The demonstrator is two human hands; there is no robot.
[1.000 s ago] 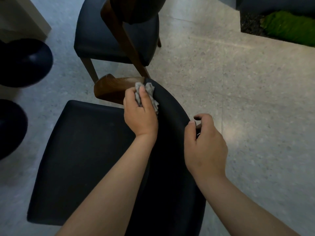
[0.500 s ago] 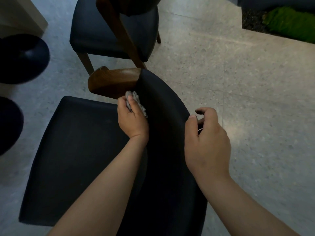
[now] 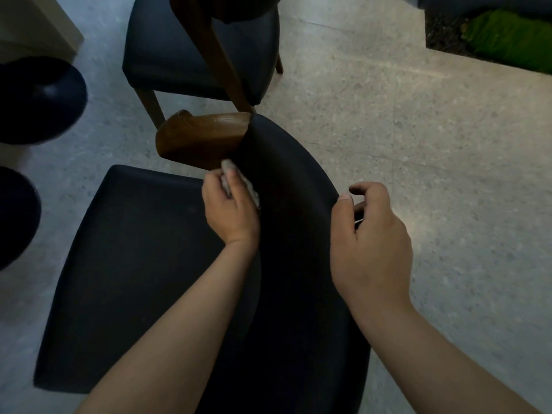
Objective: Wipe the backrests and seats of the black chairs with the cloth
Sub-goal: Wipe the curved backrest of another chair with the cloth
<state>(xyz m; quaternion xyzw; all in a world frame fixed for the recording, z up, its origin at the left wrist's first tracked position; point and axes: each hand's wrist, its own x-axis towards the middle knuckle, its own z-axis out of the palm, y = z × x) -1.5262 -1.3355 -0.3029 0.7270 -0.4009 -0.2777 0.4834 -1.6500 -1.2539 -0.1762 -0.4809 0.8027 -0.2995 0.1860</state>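
Note:
A black chair stands right below me, with its padded seat [image 3: 128, 264] to the left and its curved black backrest [image 3: 292, 186] running up the middle. A brown wooden armrest [image 3: 200, 138] joins the backrest's far end. My left hand [image 3: 231, 210] holds a crumpled grey cloth [image 3: 249, 188] pressed against the inner face of the backrest, just under the armrest. My right hand [image 3: 370, 243] rests on the backrest's outer edge, thumb on top and fingers curled over the far side.
A second black chair [image 3: 179, 46] with wooden legs stands further ahead. Two dark round bases [image 3: 38, 97] sit on the floor at the left. A planter with green moss [image 3: 513, 34] fills the top right corner. Pale speckled floor lies to the right.
My left hand has slid the cloth down from the backrest's top edge onto its inner face, below the armrest. The right hand has kept its place on the outer edge.

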